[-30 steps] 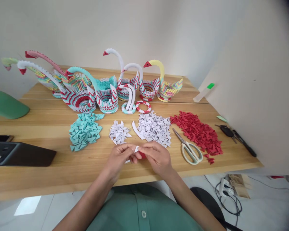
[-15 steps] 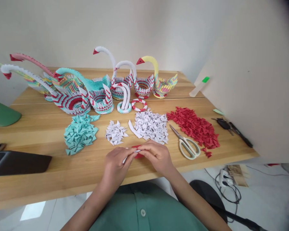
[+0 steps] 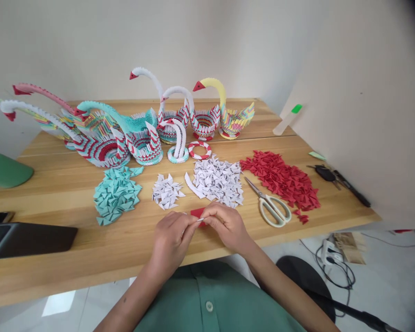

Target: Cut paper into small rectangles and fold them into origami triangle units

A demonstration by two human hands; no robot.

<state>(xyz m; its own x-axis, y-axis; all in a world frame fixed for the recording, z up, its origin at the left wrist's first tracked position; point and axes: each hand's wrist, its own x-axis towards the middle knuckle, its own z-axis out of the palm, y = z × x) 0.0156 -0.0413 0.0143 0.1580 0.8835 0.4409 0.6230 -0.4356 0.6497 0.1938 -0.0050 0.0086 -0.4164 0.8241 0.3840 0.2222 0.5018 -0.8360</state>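
Close in, left hand (image 3: 171, 235): thumb and forefinger pinched on one end of a small white paper piece (image 3: 201, 219); whether the palm holds anything cannot be told.
Right hand (image 3: 228, 226): tips nearly meeting the left's, clamped on the same piece.
Step in hand: pressing or creasing the white piece, by the look of the pinch.
Handling: paper so small calls for fingertip control and light, even pressure, I judge.
Red piece (image 3: 197, 212): just behind the fingertips, partly hidden; held or lying, I cannot tell.
White triangles: a small pile (image 3: 166, 191) and a larger pile (image 3: 219, 177) beyond the hands, with a curved white strip (image 3: 192, 186) between.
Teal pile (image 3: 115, 193): left of the white ones.
Scissors (image 3: 285, 218): right of the hands, blades open a little, near the red pile (image 3: 285, 177).
Red-and-white ring (image 3: 190, 151): beside a teal-and-white ring (image 3: 178, 160).
Paper swans (image 3: 237, 121): grouped across the back of the worktop (image 3: 97, 263).
Edges: green bottle (image 3: 7, 168) at left; keys (image 3: 325, 174) and black pen (image 3: 352, 189) at right.
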